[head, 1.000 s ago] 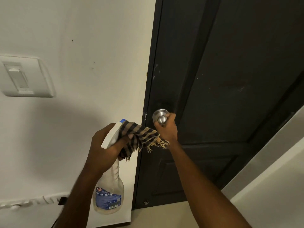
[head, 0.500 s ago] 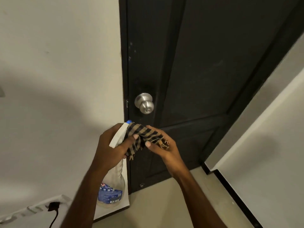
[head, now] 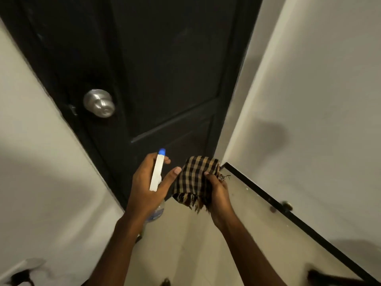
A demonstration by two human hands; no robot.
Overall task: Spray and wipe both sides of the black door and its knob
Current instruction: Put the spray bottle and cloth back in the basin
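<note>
Whereas the checked cloth (head: pixel 194 178) was pinched by both hands against the sprayer half a second ago, it is now carried by the right hand (head: pixel 219 195) alone. It is bunched, with fingers curled round its lower right edge and fringe hanging below. Cloth and spray bottle (head: pixel 156 174) are now seen apart, side by side; the left thumb is stretched out to just beside the cloth's left edge, contact not resolvable. The bottle is gripped by the left hand (head: pixel 144 186), fingers wrapped round the neck under the white head, blue nozzle aimed toward the black door (head: pixel 165 69). The knob (head: pixel 99 103), grasped by the right hand one second ago, is left free, up and left of both hands, well apart. The view has been swung right: more of the right wall (head: pixel 309 100), its black skirting (head: pixel 288 215) and the floor (head: pixel 185 244) is shown.
</note>
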